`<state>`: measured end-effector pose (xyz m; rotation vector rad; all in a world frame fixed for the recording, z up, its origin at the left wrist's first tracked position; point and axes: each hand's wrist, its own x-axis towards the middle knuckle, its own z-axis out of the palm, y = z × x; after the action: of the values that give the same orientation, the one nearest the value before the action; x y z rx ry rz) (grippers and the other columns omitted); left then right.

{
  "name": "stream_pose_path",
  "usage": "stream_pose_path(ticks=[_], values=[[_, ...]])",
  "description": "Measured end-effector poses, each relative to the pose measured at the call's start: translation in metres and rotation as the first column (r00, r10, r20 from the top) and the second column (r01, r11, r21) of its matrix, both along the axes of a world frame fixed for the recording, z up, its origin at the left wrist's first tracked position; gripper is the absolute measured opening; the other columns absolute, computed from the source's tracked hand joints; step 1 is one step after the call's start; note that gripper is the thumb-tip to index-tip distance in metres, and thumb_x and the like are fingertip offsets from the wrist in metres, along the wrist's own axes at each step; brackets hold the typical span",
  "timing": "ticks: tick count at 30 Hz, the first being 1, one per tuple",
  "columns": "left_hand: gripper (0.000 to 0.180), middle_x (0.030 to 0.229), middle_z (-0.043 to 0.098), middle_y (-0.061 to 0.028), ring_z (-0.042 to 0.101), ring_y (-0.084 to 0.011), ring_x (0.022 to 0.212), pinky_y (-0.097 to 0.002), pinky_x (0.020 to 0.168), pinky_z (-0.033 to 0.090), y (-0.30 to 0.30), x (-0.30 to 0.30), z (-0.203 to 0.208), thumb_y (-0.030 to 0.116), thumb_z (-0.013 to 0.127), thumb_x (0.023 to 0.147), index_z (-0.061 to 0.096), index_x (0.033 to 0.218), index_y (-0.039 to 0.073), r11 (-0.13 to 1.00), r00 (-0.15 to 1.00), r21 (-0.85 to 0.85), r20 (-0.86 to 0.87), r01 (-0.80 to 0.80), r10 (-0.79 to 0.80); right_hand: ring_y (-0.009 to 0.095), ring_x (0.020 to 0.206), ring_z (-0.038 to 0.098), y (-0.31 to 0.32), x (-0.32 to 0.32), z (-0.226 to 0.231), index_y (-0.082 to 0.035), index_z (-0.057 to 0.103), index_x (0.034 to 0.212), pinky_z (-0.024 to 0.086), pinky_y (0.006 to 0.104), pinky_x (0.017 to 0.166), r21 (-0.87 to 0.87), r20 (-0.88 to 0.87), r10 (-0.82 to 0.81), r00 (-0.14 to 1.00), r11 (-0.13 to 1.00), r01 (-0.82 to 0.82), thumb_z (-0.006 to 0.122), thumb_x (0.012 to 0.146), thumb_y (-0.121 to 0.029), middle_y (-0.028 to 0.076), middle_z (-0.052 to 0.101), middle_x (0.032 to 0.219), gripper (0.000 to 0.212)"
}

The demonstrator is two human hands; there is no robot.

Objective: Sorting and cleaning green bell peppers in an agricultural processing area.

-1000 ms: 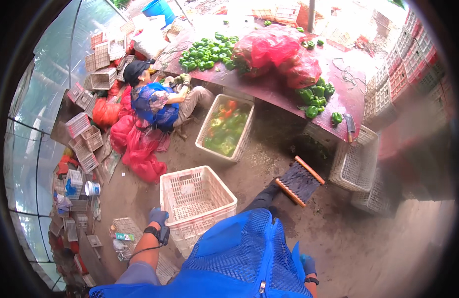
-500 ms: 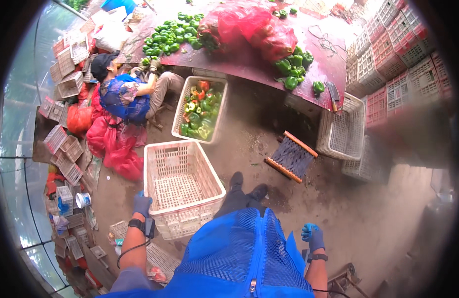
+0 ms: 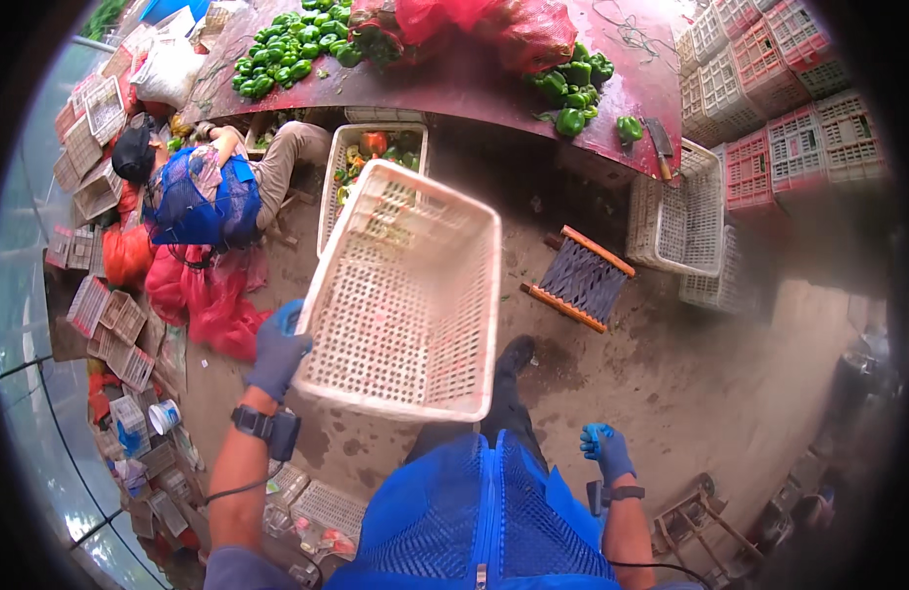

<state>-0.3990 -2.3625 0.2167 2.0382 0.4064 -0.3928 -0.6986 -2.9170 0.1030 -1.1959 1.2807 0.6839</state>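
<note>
A pale, slatted plastic crate (image 3: 395, 379) hangs tilted in front of me, its inside toward me and nothing in it. My left hand (image 3: 280, 352), in a blue-grey glove, is closed on the crate's left rim. To the right of my body, my right hand (image 3: 608, 450), gloved alike, hangs apart from everything with its fingers curled in and nothing seen in them. Behind the raised crate stands another pale crate (image 3: 324, 211) holding green and red peppers, partly hidden by it.
A low stool with a dark woven seat (image 3: 579, 278) stands right of centre. Ahead is a red table (image 3: 454, 113) with green peppers, red mesh bags and a cleaver (image 3: 659, 147). A co-worker (image 3: 204, 192) sits at the left. Stacked crates (image 3: 759, 69) line the right.
The crate in my left hand has risen, swung right and tipped up, now covering part of the pepper crate. The co-worker's arms have moved left, off the table's edge. My right hand stays low.
</note>
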Motion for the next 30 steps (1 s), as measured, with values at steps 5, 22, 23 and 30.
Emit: stream_pose_path(ticks=[5,22,23,30], values=[[0.055,0.11,0.068,-0.0094,0.066,-0.0163,0.094,-0.0287,0.08,0.054,-0.06,0.058,-0.074,-0.005,0.067,0.068,0.059,0.123,-0.003,0.992,0.994,-0.087,0.053,0.096,-0.091,0.012,0.059,0.058,0.022,0.017,0.017,-0.007,0.066,0.096,0.046,0.0263,0.052,-0.029,0.062,-0.023,0.998,0.999,0.024,0.065,0.088,-0.023,0.003,0.064,0.077,0.018],[0.037,0.091,0.069,-0.0217,0.067,-0.0364,0.09,-0.0432,0.082,0.052,-0.045,-0.05,-0.163,0.034,0.067,0.074,0.069,0.096,0.004,0.796,0.825,0.332,-0.454,0.507,-0.336,0.017,0.062,0.065,0.017,-0.043,-0.005,-0.008,0.068,0.1,0.052,0.0299,0.054,-0.011,-0.07,-0.016,0.997,1.0,0.016,0.066,0.09,-0.026,0.007,0.069,0.082,0.021],[0.034,0.088,0.069,-0.0206,0.067,-0.0356,0.086,-0.0436,0.08,0.052,-0.022,-0.077,-0.17,0.034,0.067,0.074,0.069,0.092,0.005,0.808,0.826,0.338,-0.481,0.483,-0.293,0.017,0.062,0.065,0.016,-0.032,-0.008,-0.008,0.068,0.1,0.052,0.0299,0.054,-0.001,-0.062,-0.005,0.998,1.0,0.005,0.066,0.09,-0.026,0.007,0.069,0.082,0.021],[0.036,0.097,0.072,-0.0148,0.068,-0.0311,0.094,-0.0396,0.086,0.052,-0.016,-0.16,-0.14,0.035,0.07,0.073,0.073,0.097,0.008,0.883,0.726,0.191,-0.655,0.428,-0.21,0.015,0.059,0.061,-0.016,0.027,-0.012,-0.009,0.067,0.096,0.048,0.0284,0.052,0.008,0.053,0.005,0.999,1.0,-0.005,0.066,0.089,-0.026,0.004,0.066,0.077,0.018]])
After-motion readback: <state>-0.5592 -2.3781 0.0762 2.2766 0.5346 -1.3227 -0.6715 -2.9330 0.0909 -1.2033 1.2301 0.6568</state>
